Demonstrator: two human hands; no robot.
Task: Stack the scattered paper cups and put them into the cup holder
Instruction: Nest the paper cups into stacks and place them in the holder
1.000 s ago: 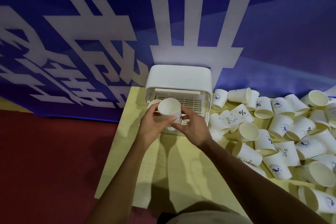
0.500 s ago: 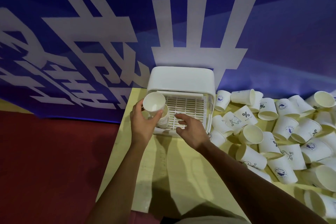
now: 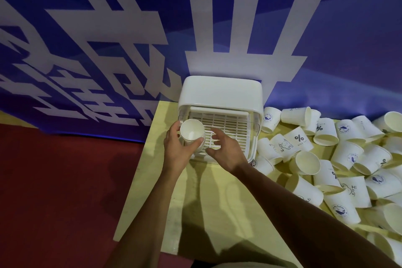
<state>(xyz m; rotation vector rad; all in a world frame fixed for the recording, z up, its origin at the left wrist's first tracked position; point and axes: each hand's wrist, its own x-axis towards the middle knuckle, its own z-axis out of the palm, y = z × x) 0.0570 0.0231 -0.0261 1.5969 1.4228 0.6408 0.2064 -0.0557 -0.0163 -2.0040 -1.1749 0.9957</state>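
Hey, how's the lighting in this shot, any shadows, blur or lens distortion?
Head view: dim, bluish light with no glare. The arms cast dark shadows across the yellow table. The wide-angle lens bends the banner lettering. The left hand and stacked cups show little blur.

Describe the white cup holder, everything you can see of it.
The cup holder is a white, plastic-looking box with rounded corners and a solid top. Its front shows a slatted grid floor. It stands at the back of the yellow table, against the blue banner. The left hand holds a stack of cups at its front left corner; the right hand is spread over the grid's front, contact unclear. Its right side is crowded by loose cups.
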